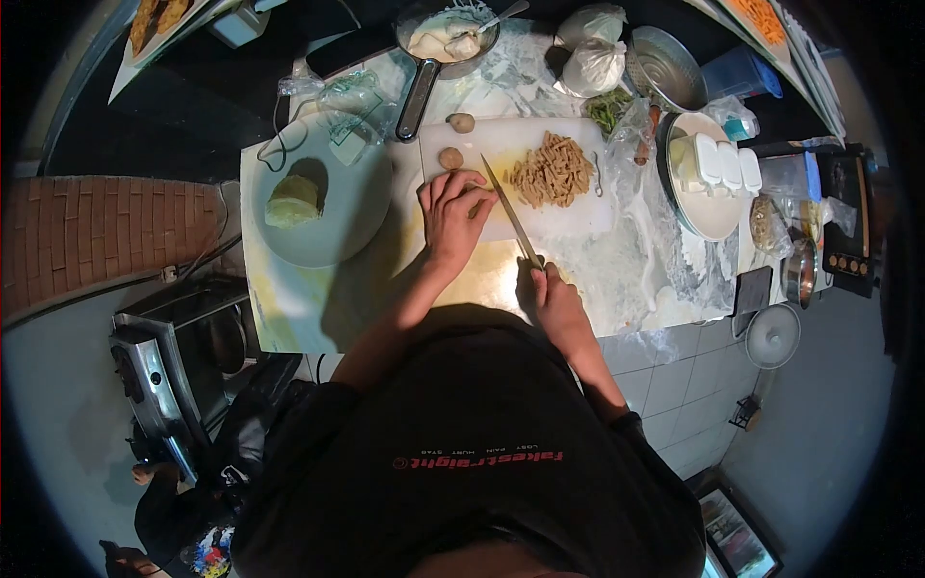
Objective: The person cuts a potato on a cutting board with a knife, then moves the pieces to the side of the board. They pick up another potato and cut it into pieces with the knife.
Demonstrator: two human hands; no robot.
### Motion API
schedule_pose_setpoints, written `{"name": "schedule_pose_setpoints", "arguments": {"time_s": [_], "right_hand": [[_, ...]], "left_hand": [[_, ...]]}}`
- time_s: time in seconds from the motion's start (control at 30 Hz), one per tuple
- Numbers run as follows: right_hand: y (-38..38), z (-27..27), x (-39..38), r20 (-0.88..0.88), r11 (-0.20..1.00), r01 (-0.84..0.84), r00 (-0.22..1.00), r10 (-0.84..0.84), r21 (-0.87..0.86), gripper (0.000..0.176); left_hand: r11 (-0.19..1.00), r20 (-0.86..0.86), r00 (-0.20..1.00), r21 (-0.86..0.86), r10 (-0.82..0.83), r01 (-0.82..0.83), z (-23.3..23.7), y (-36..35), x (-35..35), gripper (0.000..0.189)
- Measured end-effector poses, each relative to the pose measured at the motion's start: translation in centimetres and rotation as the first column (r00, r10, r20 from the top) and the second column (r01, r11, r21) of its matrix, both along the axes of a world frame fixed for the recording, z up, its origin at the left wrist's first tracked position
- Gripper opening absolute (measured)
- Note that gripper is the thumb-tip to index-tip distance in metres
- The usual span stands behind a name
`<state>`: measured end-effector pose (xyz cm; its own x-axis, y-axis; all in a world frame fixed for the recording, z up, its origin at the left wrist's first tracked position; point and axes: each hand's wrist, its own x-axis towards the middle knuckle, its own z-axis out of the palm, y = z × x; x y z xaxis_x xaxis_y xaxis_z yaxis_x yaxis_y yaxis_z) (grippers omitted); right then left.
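Observation:
My right hand (559, 301) is wrapped round the handle of a long kitchen knife (511, 212), its blade pointing away from me over the white cutting board (597, 217). Just left of the blade, my left hand (455, 214) rests on the board with fingers bent and drawn together. Whatever lies under those fingertips is hidden. A pile of brown cut strips (552, 170) lies on the board to the right of the knife. Beyond my left hand sit a small round brown piece (450, 159) and another brownish lump (462, 122) near the far edge.
Left of the board, a large round plate (337, 236) carries a pale green cabbage piece (294, 200). At the back stands a pan (416, 101) with white batter. White containers (729, 166) sit on a round tray (696, 220) at right. Another person (193, 520) is at lower left.

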<state>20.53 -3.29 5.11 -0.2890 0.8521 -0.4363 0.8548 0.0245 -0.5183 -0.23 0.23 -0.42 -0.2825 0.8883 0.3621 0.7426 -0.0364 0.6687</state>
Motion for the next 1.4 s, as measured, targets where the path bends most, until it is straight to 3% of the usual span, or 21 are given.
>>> {"name": "schedule_pose_setpoints", "arguments": {"time_s": [0.37, 0.67, 1.4], "right_hand": [[-0.6, -1.0, -0.1, 0.265, 0.966, -0.048, 0.964, -0.022, 0.253, 0.033], [-0.4, -0.2, 0.6, 0.058, 0.990, 0.033, 0.997, -0.041, 0.137, 0.034], [-0.1, -0.3, 0.1, 0.020, 0.998, 0.006, 1.000, -0.008, 0.068, 0.038]], "left_hand": [[1.000, -0.030, 0.999, 0.005, 0.027, -0.027, -0.1, -0.2, 0.2, 0.010], [1.000, -0.034, 0.999, 0.014, 0.016, -0.016, 0.0, -0.2, 0.1, 0.010], [1.000, -0.011, 1.000, 0.007, 0.024, -0.024, 0.0, -0.1, 0.1, 0.008]]}}
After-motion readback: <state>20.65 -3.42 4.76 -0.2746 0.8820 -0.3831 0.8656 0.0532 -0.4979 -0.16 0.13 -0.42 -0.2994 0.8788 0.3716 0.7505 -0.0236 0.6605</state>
